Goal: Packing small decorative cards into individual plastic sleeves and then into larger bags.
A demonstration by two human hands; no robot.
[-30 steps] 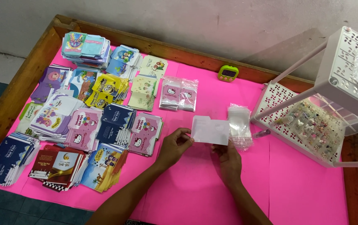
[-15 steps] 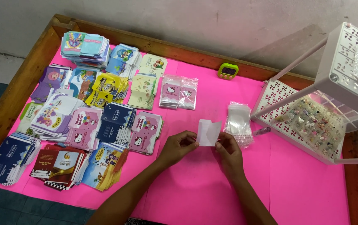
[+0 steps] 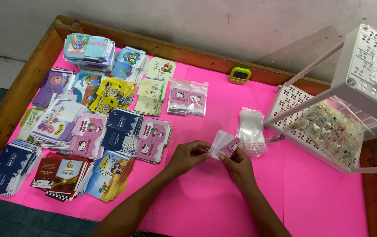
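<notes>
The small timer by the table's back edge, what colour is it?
Lime green timer with a dark screen, head view.

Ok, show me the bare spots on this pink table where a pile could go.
Bare pink runs along the near edge, from the card stacks rightwards under the white rack, on either side of the left hand and right hand. A smaller patch lies between the bagged cards, the timer and the clear bags. The left half is crowded with stacks.

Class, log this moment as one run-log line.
left hand: pinches small clear plastic sleeve | right hand: holds small pink card at sleeve | nearby: stack of clear plastic sleeves on pink table cover
</notes>
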